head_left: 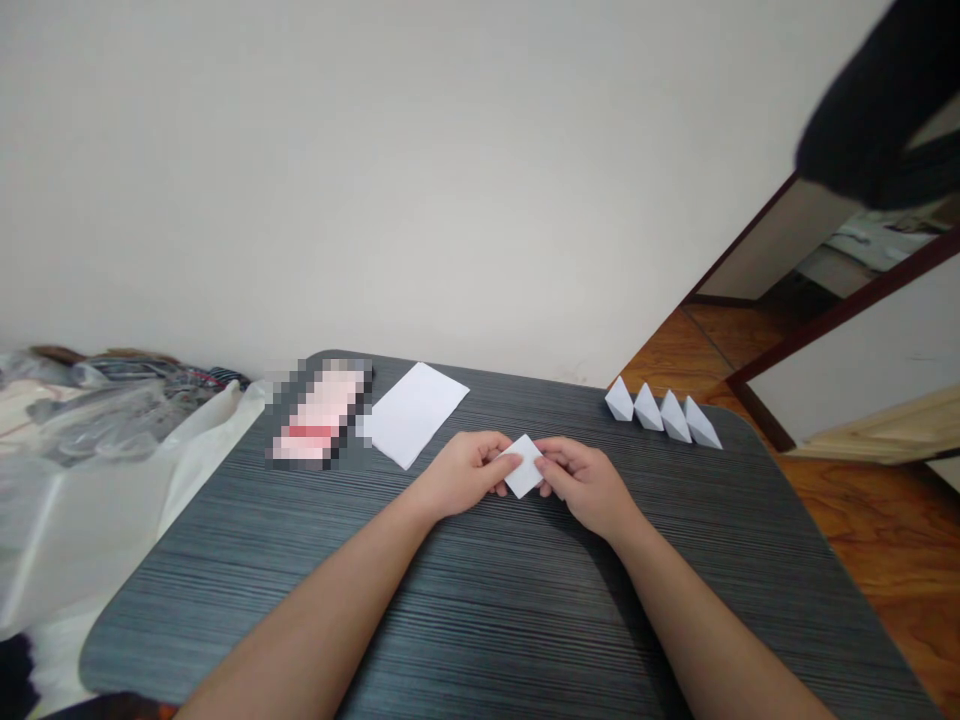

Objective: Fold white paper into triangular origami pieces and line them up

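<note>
A small folded white paper piece [524,466] is pinched between both hands just above the dark striped table [480,600], near its middle. My left hand [469,470] grips its left corner with thumb and fingers closed. My right hand [581,480] grips its right side the same way. A flat stack of white paper [415,412] lies just beyond my left hand. At the table's far right edge, several folded white paper triangles [663,414] stand in a row.
A blurred pink and white object [322,415] lies left of the paper stack. Plastic bags and clutter [97,440] fill the area left of the table. Wooden floor [885,520] and a doorway are on the right; a plain wall stands behind.
</note>
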Available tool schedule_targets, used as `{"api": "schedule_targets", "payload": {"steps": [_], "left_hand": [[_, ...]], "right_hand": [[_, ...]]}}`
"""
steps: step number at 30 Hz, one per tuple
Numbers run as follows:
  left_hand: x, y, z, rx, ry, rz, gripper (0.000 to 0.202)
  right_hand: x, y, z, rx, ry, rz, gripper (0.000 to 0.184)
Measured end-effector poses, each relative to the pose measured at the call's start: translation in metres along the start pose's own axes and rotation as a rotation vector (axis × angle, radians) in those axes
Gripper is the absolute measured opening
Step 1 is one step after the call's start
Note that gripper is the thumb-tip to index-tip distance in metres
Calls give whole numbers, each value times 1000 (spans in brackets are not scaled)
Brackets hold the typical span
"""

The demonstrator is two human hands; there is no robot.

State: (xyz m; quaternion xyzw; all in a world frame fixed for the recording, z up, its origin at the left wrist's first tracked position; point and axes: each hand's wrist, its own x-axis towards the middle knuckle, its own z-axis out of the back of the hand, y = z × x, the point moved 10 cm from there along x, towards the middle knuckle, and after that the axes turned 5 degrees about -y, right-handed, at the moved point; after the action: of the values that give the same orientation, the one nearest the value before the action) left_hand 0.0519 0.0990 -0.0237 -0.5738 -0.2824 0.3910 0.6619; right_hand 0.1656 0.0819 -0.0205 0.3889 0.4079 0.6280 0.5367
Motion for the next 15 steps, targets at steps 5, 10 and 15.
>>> {"api": "schedule_targets", "payload": {"steps": [5, 10, 15], "left_hand": [[0, 1, 0, 40, -7, 10, 28], [-1, 1, 0, 31, -7, 16, 27], [-1, -5, -1, 88, 8, -16, 26]], "right_hand": [[-1, 2, -2, -1, 9, 21, 22], [-1, 2, -2, 20, 6, 29, 22], [-1, 8, -5, -17, 43, 58, 20]]}}
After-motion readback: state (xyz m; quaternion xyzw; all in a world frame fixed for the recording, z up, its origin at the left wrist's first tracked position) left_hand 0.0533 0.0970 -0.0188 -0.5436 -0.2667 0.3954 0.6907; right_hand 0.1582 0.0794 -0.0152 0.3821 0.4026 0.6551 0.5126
